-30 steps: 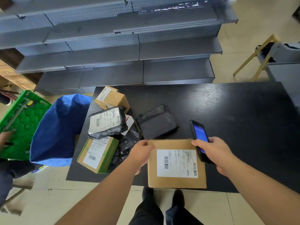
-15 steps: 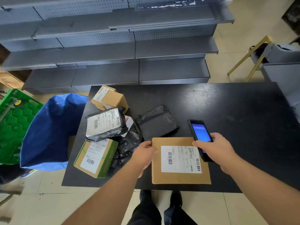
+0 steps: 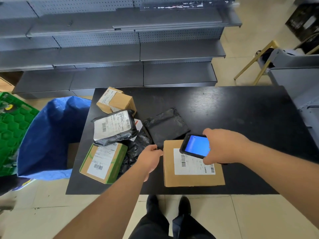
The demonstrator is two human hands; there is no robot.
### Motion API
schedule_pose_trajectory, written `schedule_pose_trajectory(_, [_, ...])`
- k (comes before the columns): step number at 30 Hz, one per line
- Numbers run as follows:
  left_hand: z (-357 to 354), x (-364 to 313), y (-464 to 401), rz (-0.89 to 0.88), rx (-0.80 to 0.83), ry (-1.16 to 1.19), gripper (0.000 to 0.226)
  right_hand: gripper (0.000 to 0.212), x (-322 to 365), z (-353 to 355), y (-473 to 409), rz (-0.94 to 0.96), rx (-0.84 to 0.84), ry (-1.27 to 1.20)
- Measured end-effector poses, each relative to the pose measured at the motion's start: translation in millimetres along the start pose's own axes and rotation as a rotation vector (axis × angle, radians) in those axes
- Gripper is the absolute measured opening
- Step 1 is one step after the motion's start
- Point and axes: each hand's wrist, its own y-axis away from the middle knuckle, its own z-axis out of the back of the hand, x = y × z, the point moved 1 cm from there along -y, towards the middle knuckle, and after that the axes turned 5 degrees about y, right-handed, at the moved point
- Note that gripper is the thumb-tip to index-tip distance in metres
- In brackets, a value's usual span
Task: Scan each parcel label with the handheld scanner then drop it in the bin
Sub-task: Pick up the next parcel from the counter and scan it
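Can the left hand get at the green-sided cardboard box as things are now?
Probably yes: the left hand looks empty, and the green-sided cardboard box lies just to its left at the table edge, its top uncovered.

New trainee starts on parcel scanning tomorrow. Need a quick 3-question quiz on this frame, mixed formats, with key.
1. Multiple choice: what does the right hand hold? A) a tape roll B) the handheld scanner with a blue screen C) a black mailer bag

2. True or false: the flat brown parcel under the scanner lies label up on the black table.

3. Short answer: on which side of the table does the blue bin bag stand, and what does the left hand touch?

Key
1. B
2. True
3. The person's left side, on the floor beside the table edge; the left hand rests at the left edge of the flat brown parcel.
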Motion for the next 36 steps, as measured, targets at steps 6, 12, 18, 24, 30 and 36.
schedule_pose_trajectory(6, [3,3,-4,0.011,0.046,0.021,0.082,0.064,19,26,12,0.076,0.082,0.365])
schedule_pose_trajectory(12, [5,0,-2,0.009,0.054,0.008,0.078,0.066,34,39,14,0.101,0.105,0.518])
schedule_pose_trajectory(18, [11,1,-7,0.018,0.054,0.022,0.077,0.064,45,40,15,0.115,0.110,0.603])
schedule_pose_trajectory(24, [12,5,-16,0.022,0.056,0.037,0.075,0.066,45,39,15,0.118,0.110,0.619])
schedule_pose_trajectory(30, [11,9,-23,0.018,0.058,0.024,0.078,0.069,43,35,15,0.106,0.133,0.591])
schedule_pose_trajectory(36, [7,1,-3,0.024,0.044,-0.007,0.064,0.078,33,26,13,0.070,0.094,0.536])
